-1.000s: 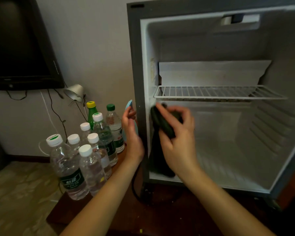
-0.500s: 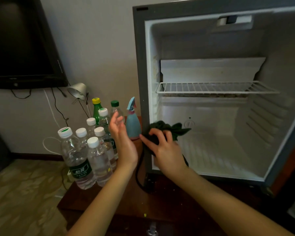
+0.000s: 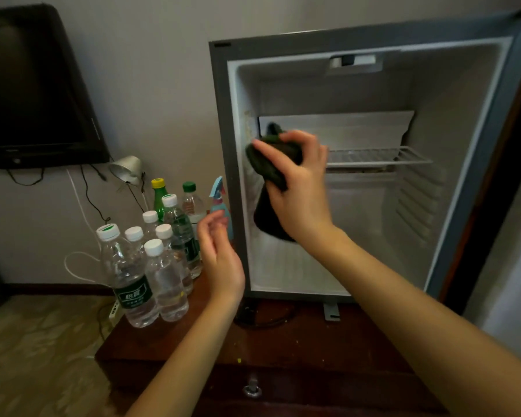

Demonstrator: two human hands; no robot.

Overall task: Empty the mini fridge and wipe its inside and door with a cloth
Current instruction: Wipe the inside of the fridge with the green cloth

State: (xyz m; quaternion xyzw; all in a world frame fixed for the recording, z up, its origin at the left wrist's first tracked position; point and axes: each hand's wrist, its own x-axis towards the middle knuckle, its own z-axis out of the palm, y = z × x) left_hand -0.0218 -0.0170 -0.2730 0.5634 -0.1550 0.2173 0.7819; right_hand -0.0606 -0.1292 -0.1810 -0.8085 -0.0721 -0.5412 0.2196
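The mini fridge [image 3: 469,121] stands open on a dark wooden cabinet, with nothing inside but a white wire shelf [image 3: 379,156]. My right hand [image 3: 298,188] grips a dark green cloth [image 3: 266,164] and holds it against the fridge's inner left wall, level with the shelf; the cloth's tail hangs down below my palm. My left hand [image 3: 220,254] hovers outside the fridge's left edge, fingers loosely curled, holding nothing. Several water bottles [image 3: 151,266] stand in a group on the cabinet to the left of the fridge.
A blue spray bottle [image 3: 218,197] stands between the bottles and the fridge, just behind my left hand. A small lamp [image 3: 127,170] and cables hang by the wall below a dark TV [image 3: 33,94]. The cabinet top [image 3: 283,341] has a drawer pull at its front.
My right hand has lifted the cloth from the fridge's lower left corner up along the left wall to shelf height. My left hand has stayed by the fridge's edge. The camera has shifted.
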